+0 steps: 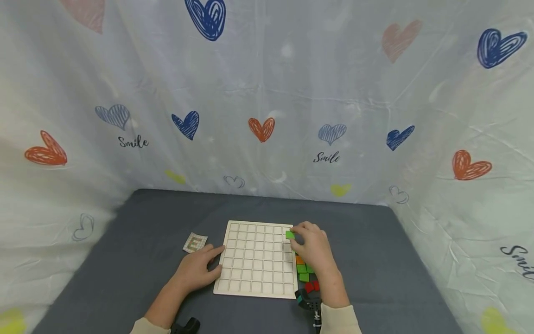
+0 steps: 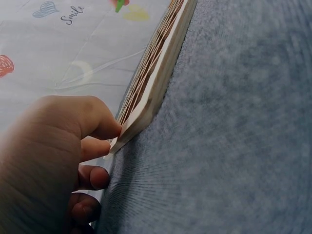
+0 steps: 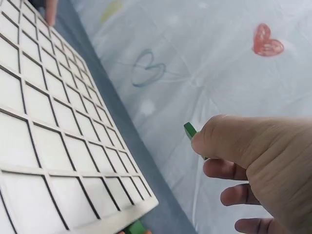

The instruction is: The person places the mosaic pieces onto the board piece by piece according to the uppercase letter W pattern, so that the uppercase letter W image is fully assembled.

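Tile (image 1: pixel 289 235) in green, clamped in the right hand's (image 1: pixel 314 246) grip, is at the board's (image 1: pixel 257 260) far right corner. The left hand (image 1: pixel 197 269) touches the board's left edge, grip apart. Coloured tiles (image 1: pixel 301 269) and a patterned card (image 1: pixel 194 242) lie beside it on the desk (image 1: pixel 375 260); the curtain (image 1: pixel 292 74) behind reads "Smile".

In view are two hands (image 1: pixel 200 270) (image 1: pixel 314 244), one board (image 1: pixel 254 260), one card (image 1: pixel 195 242), two red blocks (image 1: pixel 308 287), at least one orange block (image 1: pixel 299 260) and at least four green blocks (image 1: pixel 301 269).
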A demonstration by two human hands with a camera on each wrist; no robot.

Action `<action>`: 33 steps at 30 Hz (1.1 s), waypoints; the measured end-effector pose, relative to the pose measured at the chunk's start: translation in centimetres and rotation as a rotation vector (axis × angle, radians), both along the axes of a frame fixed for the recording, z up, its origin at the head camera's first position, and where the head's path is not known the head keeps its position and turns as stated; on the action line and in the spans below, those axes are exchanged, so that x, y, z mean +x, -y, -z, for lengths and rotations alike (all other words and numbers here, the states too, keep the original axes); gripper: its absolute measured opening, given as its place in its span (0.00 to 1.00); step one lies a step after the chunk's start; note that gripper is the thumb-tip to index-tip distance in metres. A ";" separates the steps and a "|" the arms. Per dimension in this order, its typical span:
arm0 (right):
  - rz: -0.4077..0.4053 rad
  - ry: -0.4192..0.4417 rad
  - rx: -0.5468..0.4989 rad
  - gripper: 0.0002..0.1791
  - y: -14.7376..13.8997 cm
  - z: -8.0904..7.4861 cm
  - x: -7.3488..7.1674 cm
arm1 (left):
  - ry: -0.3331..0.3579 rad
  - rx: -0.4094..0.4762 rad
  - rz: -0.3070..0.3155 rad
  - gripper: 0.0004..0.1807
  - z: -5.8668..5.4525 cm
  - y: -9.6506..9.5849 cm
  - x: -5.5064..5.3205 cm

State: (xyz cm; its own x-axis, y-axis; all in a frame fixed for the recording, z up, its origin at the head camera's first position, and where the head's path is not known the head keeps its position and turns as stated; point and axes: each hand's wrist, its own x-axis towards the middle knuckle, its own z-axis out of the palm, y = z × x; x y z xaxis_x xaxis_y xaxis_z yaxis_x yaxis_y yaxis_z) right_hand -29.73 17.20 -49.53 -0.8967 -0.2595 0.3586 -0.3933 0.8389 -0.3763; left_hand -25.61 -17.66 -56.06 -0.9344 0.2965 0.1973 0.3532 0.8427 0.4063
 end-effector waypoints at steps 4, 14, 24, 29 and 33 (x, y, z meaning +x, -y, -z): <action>-0.054 0.032 0.007 0.12 0.9 0.7 0.0 | -0.005 -0.005 0.001 0.27 0.0 0.0 0.0; -0.094 0.088 0.134 0.12 2.3 2.9 -0.3 | 0.003 -0.009 -0.004 0.27 -0.1 -0.1 0.0; -0.070 0.013 0.166 0.12 2.4 3.9 0.1 | 0.007 -0.018 -0.009 0.27 0.2 0.0 0.0; -0.010 -0.032 0.152 0.08 2.7 3.9 0.0 | 0.007 -0.016 -0.015 0.27 0.1 -0.1 0.0; 0.020 -0.023 0.139 0.08 2.8 3.9 -0.2 | 0.008 -0.014 -0.017 0.27 -0.1 -0.1 -0.1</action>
